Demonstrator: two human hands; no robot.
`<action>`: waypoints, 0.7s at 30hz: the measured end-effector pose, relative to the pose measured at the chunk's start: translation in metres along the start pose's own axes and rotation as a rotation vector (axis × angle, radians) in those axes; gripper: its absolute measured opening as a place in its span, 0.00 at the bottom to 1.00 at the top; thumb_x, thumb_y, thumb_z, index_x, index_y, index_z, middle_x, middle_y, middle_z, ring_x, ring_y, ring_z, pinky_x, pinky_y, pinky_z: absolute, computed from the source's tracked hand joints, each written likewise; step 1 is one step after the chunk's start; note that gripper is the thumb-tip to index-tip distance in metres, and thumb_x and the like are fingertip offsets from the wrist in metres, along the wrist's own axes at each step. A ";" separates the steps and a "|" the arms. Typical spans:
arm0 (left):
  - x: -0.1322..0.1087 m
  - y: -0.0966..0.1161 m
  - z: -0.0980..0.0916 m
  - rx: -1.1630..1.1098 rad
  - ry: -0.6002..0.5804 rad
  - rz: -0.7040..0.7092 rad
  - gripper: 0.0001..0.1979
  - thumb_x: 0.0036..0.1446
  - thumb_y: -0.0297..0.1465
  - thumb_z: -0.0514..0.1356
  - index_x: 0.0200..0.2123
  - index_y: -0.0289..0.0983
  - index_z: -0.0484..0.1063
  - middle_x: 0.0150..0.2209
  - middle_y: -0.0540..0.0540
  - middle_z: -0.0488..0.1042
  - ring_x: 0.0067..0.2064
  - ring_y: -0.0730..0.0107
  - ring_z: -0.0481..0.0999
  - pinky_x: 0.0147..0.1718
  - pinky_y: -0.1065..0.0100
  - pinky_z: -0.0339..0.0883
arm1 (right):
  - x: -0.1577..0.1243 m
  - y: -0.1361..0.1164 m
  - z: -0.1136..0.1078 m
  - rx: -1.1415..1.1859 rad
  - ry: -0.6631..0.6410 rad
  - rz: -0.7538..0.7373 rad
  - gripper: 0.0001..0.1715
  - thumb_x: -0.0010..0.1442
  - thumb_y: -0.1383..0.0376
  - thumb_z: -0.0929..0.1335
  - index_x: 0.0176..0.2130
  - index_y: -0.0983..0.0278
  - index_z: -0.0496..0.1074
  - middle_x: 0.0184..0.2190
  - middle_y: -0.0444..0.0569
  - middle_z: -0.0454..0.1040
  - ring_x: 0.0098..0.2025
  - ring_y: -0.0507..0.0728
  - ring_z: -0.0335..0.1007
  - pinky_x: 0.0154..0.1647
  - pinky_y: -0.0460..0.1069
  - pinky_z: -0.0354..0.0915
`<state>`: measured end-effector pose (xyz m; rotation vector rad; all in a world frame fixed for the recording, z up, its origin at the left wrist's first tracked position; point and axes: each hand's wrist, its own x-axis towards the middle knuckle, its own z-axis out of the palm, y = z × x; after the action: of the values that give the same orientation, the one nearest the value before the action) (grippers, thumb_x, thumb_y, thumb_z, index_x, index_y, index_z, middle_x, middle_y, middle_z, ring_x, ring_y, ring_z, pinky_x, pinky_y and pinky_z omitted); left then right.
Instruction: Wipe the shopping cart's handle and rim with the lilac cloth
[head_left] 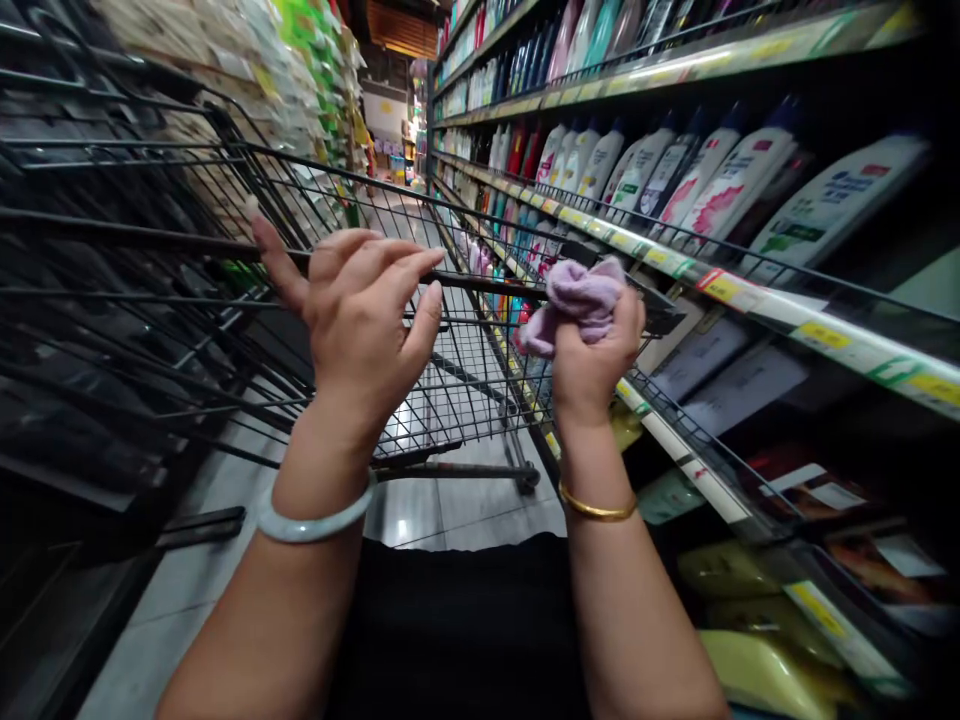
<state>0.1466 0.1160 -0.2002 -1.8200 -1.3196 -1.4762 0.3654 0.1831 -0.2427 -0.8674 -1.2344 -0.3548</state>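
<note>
Lilac cloth (581,298) is bunched in the person's right hand (592,375), at the right-hand end of the dark bar (491,285) of a black wire shopping cart (465,395). At the far left, dark wire bars cross the view, blurred, with beige packs (172,45) and then bright green packs (309,75) behind them. Next comes the left hand (360,310), over the bar: its fingers are spread, the little finger stretched out to the side and the thumb apart from the forefinger, and it grips nothing; whether the fingertips touch the bar cannot be told. A pale bangle (315,520) circles that wrist. In the middle, the cart's mesh stands above grey floor tiles (465,510), with black clothing (465,630) nearest the camera. Further right, the right hand is closed around the cloth; whether the cloth wraps the bar is unclear. A gold bangle (598,508) circles this wrist. Along the right side run shelves of bottles, mostly white ones (742,180) on the middle shelf, with yellow price labels (825,334) along its edge.
</note>
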 end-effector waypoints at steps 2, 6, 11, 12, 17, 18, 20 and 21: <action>-0.001 0.000 0.004 0.035 -0.026 -0.024 0.11 0.70 0.43 0.58 0.50 0.56 0.79 0.47 0.54 0.81 0.62 0.54 0.72 0.76 0.33 0.18 | -0.004 -0.013 0.001 0.015 -0.109 -0.074 0.20 0.56 0.68 0.69 0.49 0.58 0.74 0.47 0.48 0.72 0.51 0.60 0.71 0.58 0.61 0.70; 0.000 -0.002 0.007 0.070 -0.027 -0.054 0.10 0.70 0.44 0.56 0.45 0.55 0.78 0.43 0.54 0.80 0.59 0.54 0.73 0.77 0.35 0.22 | 0.000 -0.007 -0.005 0.024 -0.145 -0.073 0.20 0.55 0.67 0.69 0.49 0.58 0.74 0.48 0.49 0.73 0.53 0.61 0.71 0.60 0.61 0.69; -0.001 -0.002 0.008 0.049 0.007 -0.040 0.11 0.69 0.44 0.58 0.46 0.53 0.79 0.43 0.53 0.80 0.59 0.54 0.72 0.76 0.35 0.22 | 0.010 0.027 -0.017 -0.059 0.075 0.141 0.25 0.50 0.70 0.67 0.49 0.60 0.73 0.48 0.49 0.72 0.53 0.61 0.71 0.63 0.63 0.67; -0.001 -0.001 0.009 0.049 0.008 -0.044 0.11 0.69 0.44 0.58 0.46 0.52 0.79 0.43 0.52 0.80 0.59 0.53 0.71 0.76 0.33 0.22 | 0.008 0.022 -0.016 -0.059 0.051 0.138 0.25 0.50 0.70 0.67 0.49 0.59 0.73 0.49 0.50 0.72 0.54 0.61 0.71 0.63 0.63 0.67; 0.000 0.006 0.008 0.059 0.001 -0.053 0.12 0.69 0.44 0.58 0.47 0.50 0.80 0.44 0.49 0.80 0.61 0.48 0.69 0.74 0.28 0.23 | -0.007 -0.020 -0.006 0.012 -0.257 -0.051 0.20 0.57 0.68 0.69 0.50 0.57 0.73 0.50 0.51 0.73 0.55 0.63 0.70 0.62 0.64 0.68; 0.000 0.007 0.009 0.057 -0.009 -0.043 0.13 0.69 0.43 0.57 0.48 0.51 0.80 0.45 0.49 0.80 0.61 0.49 0.70 0.74 0.28 0.24 | -0.007 -0.020 -0.007 0.028 -0.278 -0.067 0.20 0.57 0.67 0.70 0.50 0.56 0.74 0.50 0.51 0.74 0.56 0.62 0.70 0.62 0.64 0.68; 0.000 0.010 0.010 0.046 -0.042 -0.022 0.14 0.70 0.42 0.56 0.51 0.53 0.80 0.47 0.51 0.80 0.61 0.51 0.70 0.74 0.30 0.22 | -0.003 -0.006 -0.013 0.046 -0.210 -0.021 0.20 0.56 0.68 0.69 0.49 0.57 0.74 0.50 0.50 0.73 0.55 0.62 0.70 0.63 0.63 0.68; 0.000 0.011 0.012 0.040 -0.063 -0.010 0.14 0.70 0.42 0.55 0.52 0.53 0.79 0.49 0.51 0.80 0.61 0.52 0.70 0.75 0.31 0.21 | 0.001 0.006 -0.017 0.042 -0.127 0.033 0.20 0.54 0.68 0.69 0.48 0.58 0.74 0.49 0.50 0.73 0.55 0.61 0.71 0.63 0.63 0.68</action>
<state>0.1619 0.1205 -0.2017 -1.8506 -1.3804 -1.3982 0.3810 0.1747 -0.2454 -0.8838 -1.3379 -0.2491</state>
